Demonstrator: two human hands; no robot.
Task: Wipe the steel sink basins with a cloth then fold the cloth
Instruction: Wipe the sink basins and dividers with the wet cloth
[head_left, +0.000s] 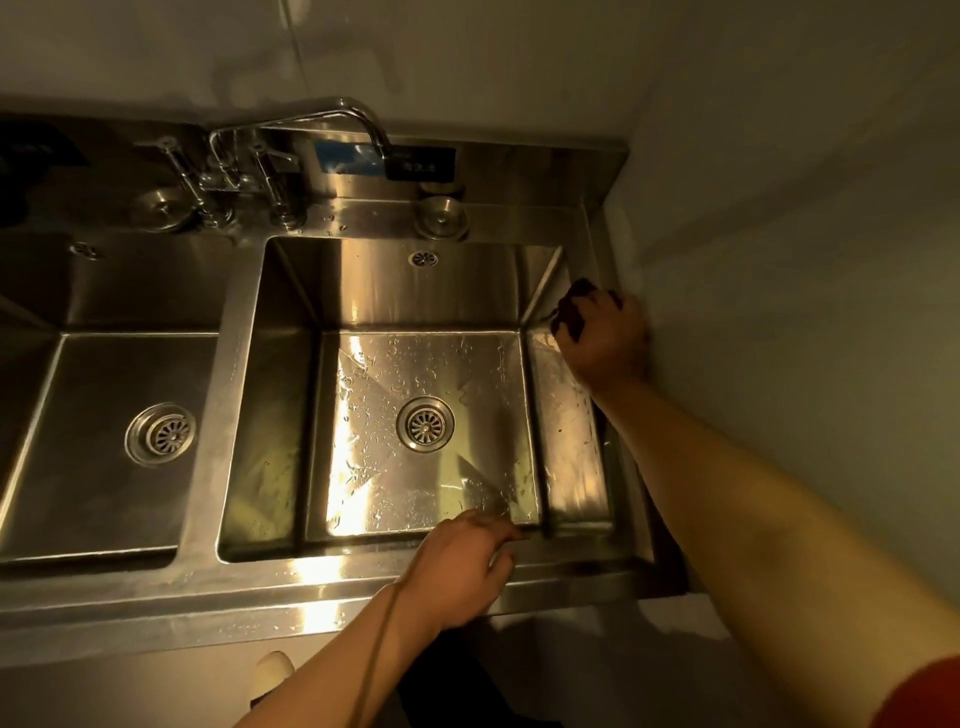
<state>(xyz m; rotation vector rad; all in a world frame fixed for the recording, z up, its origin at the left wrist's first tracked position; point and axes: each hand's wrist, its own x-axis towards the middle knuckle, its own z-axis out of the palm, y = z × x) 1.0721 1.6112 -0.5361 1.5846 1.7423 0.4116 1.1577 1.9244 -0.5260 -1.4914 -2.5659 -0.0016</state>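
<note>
- A pale shoe tip (274, 670) is seen on the floor below the front rim of the right basin (566, 447), nearest of all.
- The left hand (457, 564) is laid on that front rim, near the basin's right front corner; its fingers are stretched out and relaxed over the edge, and nothing is held in it.
- A thin cord (375, 654) is seen running along the left forearm towards the wrist.
- The floor of the right basin is beaded with water drops, and a round drain strainer (425, 425) is set at its middle.
- A second basin, the left basin (31, 415), is placed just beside the right basin, parted from it by a steel divider (218, 415); a drain of its own (161, 434) is set in its floor.
- The right arm is stretched along the right basin's right side, a red sleeve (919, 696) being seen at the upper arm.
- The right hand (605, 338) is held at the far right corner of the right basin, on its top edge — the fingers are curled round a dark cloth (574, 306), which is bunched and pressed against the steel there.
- An overflow hole (423, 259) is seen in the far wall of the right basin.
- Behind the right basin, on the back ledge, a round steel cap (441, 218) is set, with a swivel tap (332, 124) to its left.
</note>
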